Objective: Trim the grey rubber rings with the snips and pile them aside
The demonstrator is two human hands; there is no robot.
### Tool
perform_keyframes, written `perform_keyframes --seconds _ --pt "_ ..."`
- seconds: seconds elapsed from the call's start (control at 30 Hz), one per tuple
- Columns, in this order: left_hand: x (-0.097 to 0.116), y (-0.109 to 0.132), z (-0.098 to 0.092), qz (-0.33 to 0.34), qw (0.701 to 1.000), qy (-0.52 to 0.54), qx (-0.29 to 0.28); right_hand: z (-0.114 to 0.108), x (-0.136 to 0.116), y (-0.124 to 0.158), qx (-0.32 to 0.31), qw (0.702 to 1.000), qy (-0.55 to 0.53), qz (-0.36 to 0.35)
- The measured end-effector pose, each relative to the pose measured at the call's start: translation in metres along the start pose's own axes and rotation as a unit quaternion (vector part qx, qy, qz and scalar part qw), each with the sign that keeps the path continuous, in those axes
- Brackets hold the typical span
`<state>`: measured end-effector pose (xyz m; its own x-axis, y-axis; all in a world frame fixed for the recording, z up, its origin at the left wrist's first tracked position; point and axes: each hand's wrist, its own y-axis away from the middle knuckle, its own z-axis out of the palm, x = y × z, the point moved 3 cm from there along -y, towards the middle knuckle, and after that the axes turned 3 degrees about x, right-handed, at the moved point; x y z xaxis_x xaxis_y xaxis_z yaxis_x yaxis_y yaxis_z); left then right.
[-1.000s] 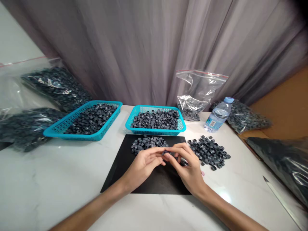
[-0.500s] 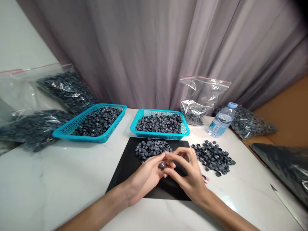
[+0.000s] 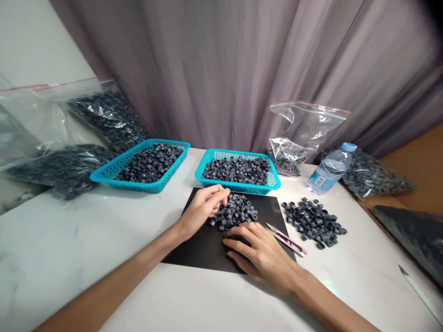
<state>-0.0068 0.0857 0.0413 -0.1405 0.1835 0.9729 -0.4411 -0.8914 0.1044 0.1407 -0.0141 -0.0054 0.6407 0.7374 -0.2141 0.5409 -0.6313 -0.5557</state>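
Note:
My left hand (image 3: pixel 204 207) is closed above the left edge of a pile of grey ring-like parts (image 3: pixel 238 210); what its fingers hold, if anything, is hidden. The pile lies on a black mat (image 3: pixel 204 249). Low over the mat, in front of the pile, my right hand (image 3: pixel 254 249) has its fingers spread and bent, with nothing visible between them. Pink-handled snips (image 3: pixel 290 243) lie to the right of that hand, across the mat's right edge.
Two blue baskets (image 3: pixel 157 185) (image 3: pixel 242 186) of grey parts stand behind. Rightward are loose thin rings (image 3: pixel 314 221), a water bottle (image 3: pixel 330 168) and a pointed blade (image 3: pixel 418 293). Filled plastic bags (image 3: pixel 110 117) (image 3: pixel 290 157) stand at both sides.
My hands have moved apart. The left went up to the pile and closed; the right came down over the mat and no longer touches the left. The snips are now uncovered. The view has shifted.

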Motion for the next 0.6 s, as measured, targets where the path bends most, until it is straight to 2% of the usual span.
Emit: perform_keyframes --seconds 0.07,0.13,0.27,0.33,0.43,0.47,0.6 --pt "0.001 0.005 0.003 0.077 0.991 -0.11 -0.008 0.001 0.002 0.001 0.0 1.0 -0.001 0.001" --pt "0.002 0.01 0.007 0.156 0.962 -0.226 -0.009 0.002 0.004 0.003 0.006 1.0 -0.008 0.003" --pt "-0.001 0.012 0.011 0.206 0.92 -0.334 0.004 0.002 0.006 0.003 0.025 0.999 -0.034 0.02" --pt "0.0 0.012 0.013 0.235 0.866 -0.44 -0.027 0.003 0.006 0.003 0.023 0.998 -0.044 0.024" --pt "0.004 0.014 0.013 0.278 0.758 -0.583 -0.094 0.003 0.006 0.003 0.019 0.998 -0.055 0.03" --pt "0.006 0.015 0.012 0.285 0.737 -0.603 -0.108 0.003 0.006 0.003 0.018 0.998 -0.056 0.031" --pt "0.016 0.019 0.003 0.307 0.714 -0.612 -0.147 0.001 0.006 0.004 0.02 0.998 -0.05 0.02"
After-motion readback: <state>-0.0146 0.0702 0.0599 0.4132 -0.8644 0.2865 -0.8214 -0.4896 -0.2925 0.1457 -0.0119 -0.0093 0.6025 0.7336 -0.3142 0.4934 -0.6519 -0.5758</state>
